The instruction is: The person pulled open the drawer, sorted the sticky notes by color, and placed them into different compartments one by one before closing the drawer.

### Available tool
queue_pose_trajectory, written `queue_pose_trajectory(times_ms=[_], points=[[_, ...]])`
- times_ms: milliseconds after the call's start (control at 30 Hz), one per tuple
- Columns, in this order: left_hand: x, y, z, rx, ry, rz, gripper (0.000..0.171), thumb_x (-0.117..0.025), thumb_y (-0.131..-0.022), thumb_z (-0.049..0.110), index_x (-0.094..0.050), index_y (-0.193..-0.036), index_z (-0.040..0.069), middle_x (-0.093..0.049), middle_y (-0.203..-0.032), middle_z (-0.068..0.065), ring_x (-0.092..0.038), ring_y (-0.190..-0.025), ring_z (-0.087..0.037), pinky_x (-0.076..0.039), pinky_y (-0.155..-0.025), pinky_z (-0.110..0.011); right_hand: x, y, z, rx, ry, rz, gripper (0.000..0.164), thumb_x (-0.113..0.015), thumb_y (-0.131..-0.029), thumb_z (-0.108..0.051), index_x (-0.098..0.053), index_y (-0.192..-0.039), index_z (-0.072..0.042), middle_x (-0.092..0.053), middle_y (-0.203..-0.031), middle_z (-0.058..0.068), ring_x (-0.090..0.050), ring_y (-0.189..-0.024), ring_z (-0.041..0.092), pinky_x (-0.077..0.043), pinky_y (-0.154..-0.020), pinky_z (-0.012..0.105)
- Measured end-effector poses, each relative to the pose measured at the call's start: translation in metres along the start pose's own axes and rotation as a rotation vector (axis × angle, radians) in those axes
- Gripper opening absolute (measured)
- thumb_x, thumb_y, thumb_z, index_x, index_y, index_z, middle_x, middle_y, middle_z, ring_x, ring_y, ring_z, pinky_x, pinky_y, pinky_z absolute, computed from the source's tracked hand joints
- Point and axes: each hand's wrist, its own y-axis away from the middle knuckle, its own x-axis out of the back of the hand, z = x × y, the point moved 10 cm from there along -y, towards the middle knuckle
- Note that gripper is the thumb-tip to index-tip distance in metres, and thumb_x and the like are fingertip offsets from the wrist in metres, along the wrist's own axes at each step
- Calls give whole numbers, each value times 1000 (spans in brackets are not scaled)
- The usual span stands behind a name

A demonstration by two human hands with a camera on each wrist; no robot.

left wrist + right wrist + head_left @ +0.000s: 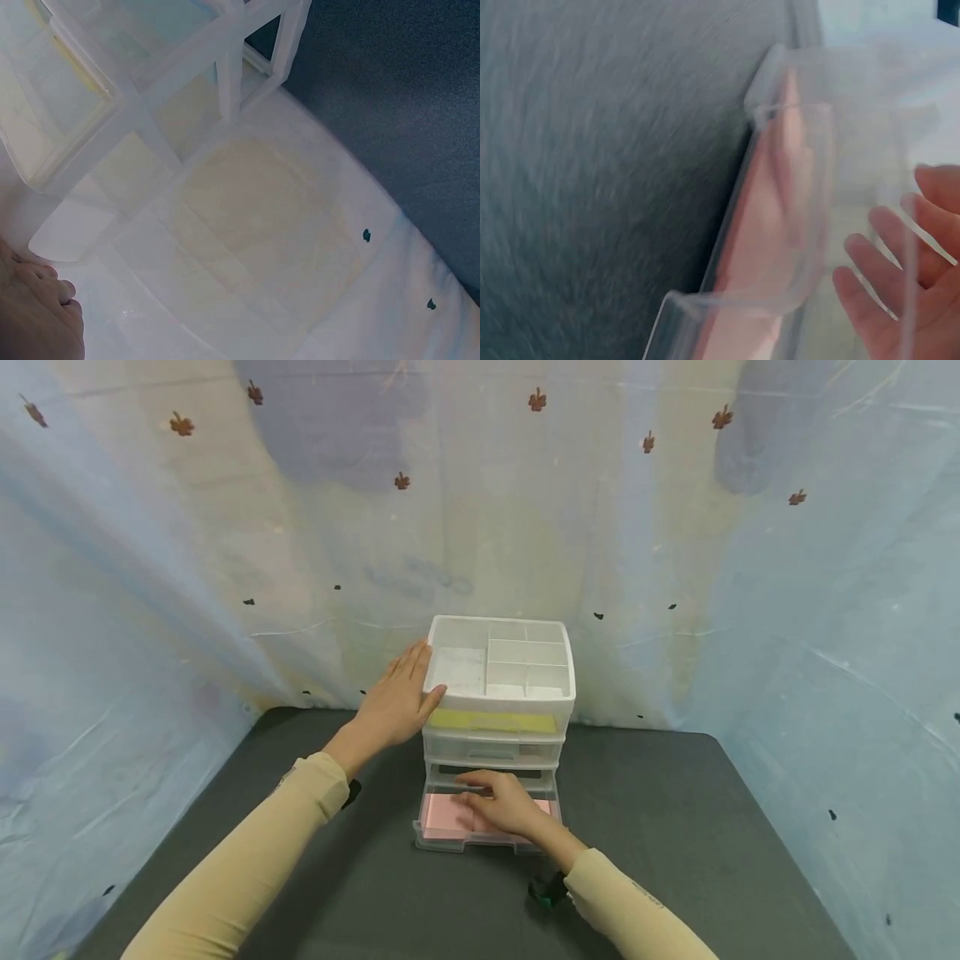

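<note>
A white plastic drawer unit (500, 702) stands on the dark table, with a divided tray on top. My left hand (393, 700) lies along the tray's left side with its fingers straight and the thumb at the front corner. The clear bottom drawer (450, 844) is pulled out toward me, and flat pink sheets (444, 814) lie in it. Over this drawer hovers my right hand (506, 803), fingers loosely bent and spread, holding nothing. The right wrist view shows the same fingers (877, 270) apart beside the clear drawer wall.
Above the pulled-out drawer, the closed drawers include one with something yellow (495, 721) inside. The dark table (645, 827) extends on both sides of the unit. A patterned curtain (495, 527) hangs close behind it and along the sides.
</note>
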Motion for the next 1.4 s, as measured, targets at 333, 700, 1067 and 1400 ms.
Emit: queue_pose_trajectory(times_ms=[333, 700, 1067, 1400], points=[[0, -1, 1, 2, 7, -3, 81, -29, -112, 54, 2, -167, 3, 2, -175, -15, -3, -161, -32, -11, -130, -50, 25, 33, -13, -33, -387, 207, 32, -61, -107, -18, -70, -134, -2, -69, -133, 18, -68, -120, 34, -57, -101, 34], [-1, -1, 0, -7, 34, -7, 81, -29, -112, 54, 2, -167, 2, 4, -175, -14, -1, -161, -32, -8, -130, -51, 19, 76, -8, -56, -612, 271, 30, -59, -108, -14, -69, -130, 4, -68, -131, 25, -72, -111, 25, -61, -93, 35], [1, 1, 1, -7, 26, -14, 81, -29, -112, 54, 2, -167, 2, 4, -175, -15, 0, -161, -31, -8, -130, -50, -18, 112, 17, -295, -781, 212, 37, -64, -105, -17, -65, -131, 10, -69, -130, 24, -74, -104, 20, -62, -87, 29], [1, 1, 2, -15, 28, -10, 81, -29, -112, 53, 2, -166, 1, 3, -174, -16, -2, -161, -32, -8, -130, -50, -46, 125, 30, -406, -938, 135, 46, -64, -105, -19, -58, -138, 14, -70, -129, 21, -74, -101, 18, -63, -84, 29]])
